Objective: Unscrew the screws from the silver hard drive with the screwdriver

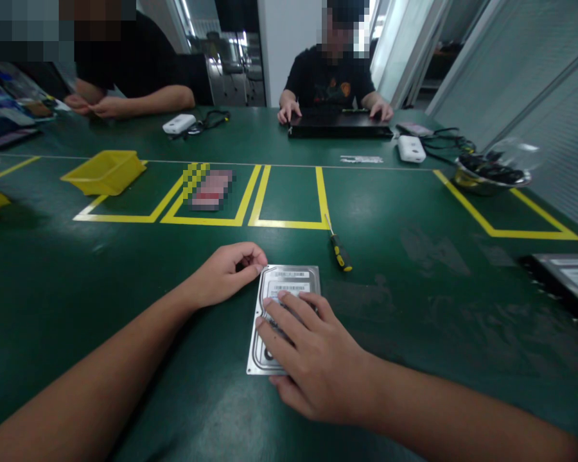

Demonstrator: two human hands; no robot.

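Observation:
A silver hard drive point(289, 274) with white labels lies flat on the green table in front of me. My right hand point(313, 346) rests over its lower right part, fingers spread across the labels and thumb at the near edge. At the drive's far left corner is my left hand point(231, 273), thumb and fingertips drawn together in a pinch. Whatever those fingertips may hold is too small to make out. Just beyond the drive, to the right, lies a screwdriver point(340, 251) with a black and yellow handle.
Yellow tape point(289, 224) marks areas on the table. A yellow bin point(103, 173) stands far left, near a pixelated pinkish item point(212, 190). At right are a bowl of dark parts point(491, 176) and a black device point(566, 282). Opposite, a person touches a black flat case point(340, 125); another sits left.

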